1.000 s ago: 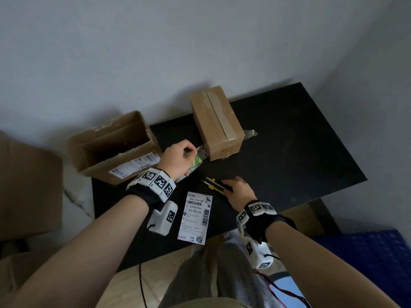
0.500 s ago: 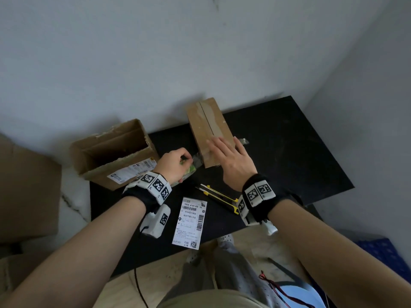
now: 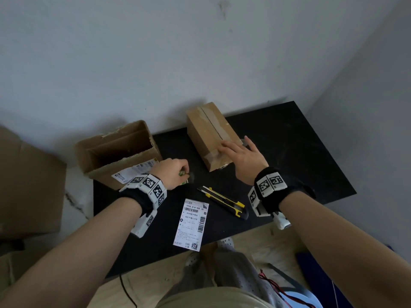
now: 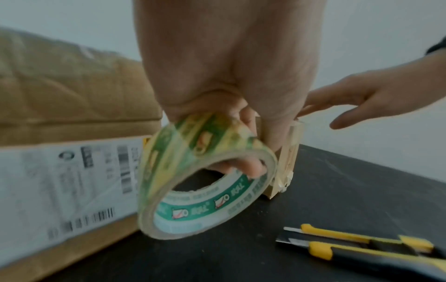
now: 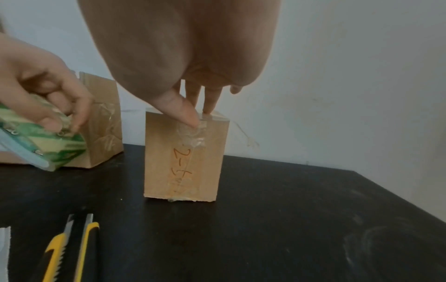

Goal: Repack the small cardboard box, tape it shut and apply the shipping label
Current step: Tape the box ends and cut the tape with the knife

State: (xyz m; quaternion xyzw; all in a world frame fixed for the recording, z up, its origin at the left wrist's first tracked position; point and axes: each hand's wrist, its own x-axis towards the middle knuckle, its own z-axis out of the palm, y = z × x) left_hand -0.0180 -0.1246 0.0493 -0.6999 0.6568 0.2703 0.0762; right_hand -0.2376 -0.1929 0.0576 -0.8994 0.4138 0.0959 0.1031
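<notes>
The small closed cardboard box point(image 3: 208, 130) point(image 5: 185, 158) stands on the black table point(image 3: 289, 156), with clear tape along its top seam and down its near face. My right hand point(image 3: 242, 156) lies flat on its near end, thumb point(image 5: 185, 112) and fingers pressing the tape. My left hand point(image 3: 172, 172) point(image 4: 229, 95) grips a roll of clear tape with a green core point(image 4: 205, 181) point(image 5: 41, 150), just left of the box above the table. The white shipping label point(image 3: 192, 223) lies flat near the front edge.
A larger open cardboard box point(image 3: 117, 154) with an old label stands at the table's left. Two yellow-and-black utility knives point(image 3: 224, 202) point(image 5: 70, 248) lie between label and right wrist. More cardboard point(image 3: 26, 185) sits on the floor at left. Walls close the back and right.
My right hand let go of the knife, which now lies on the table, and moved onto the small box's end. The left hand drew the tape roll slightly left.
</notes>
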